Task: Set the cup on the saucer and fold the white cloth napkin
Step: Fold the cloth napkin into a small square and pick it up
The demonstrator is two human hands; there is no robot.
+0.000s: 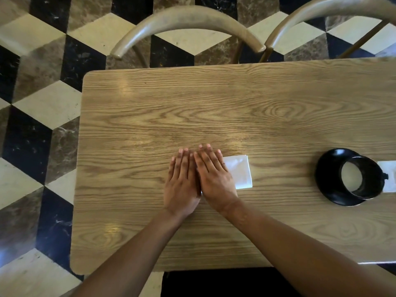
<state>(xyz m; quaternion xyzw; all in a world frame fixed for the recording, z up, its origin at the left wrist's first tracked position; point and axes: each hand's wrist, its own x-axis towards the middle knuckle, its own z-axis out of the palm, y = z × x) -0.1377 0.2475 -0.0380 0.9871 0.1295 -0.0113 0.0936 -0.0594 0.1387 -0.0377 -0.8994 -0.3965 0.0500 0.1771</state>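
Note:
The white cloth napkin [241, 171] lies folded into a small rectangle near the middle of the wooden table [214, 108]. My left hand [182, 181] and my right hand [213, 174] lie flat side by side, fingers straight, pressing on the napkin's left part and hiding most of it. Only the napkin's right end shows. Far to the right, a black cup [362, 179] with a pale inside stands on a black saucer [325, 179].
A second white napkin or paper [389, 168] peeks out at the right edge, behind the cup. Two wooden chairs [188, 20] stand at the table's far side. A checkered tile floor [42, 103] lies to the left.

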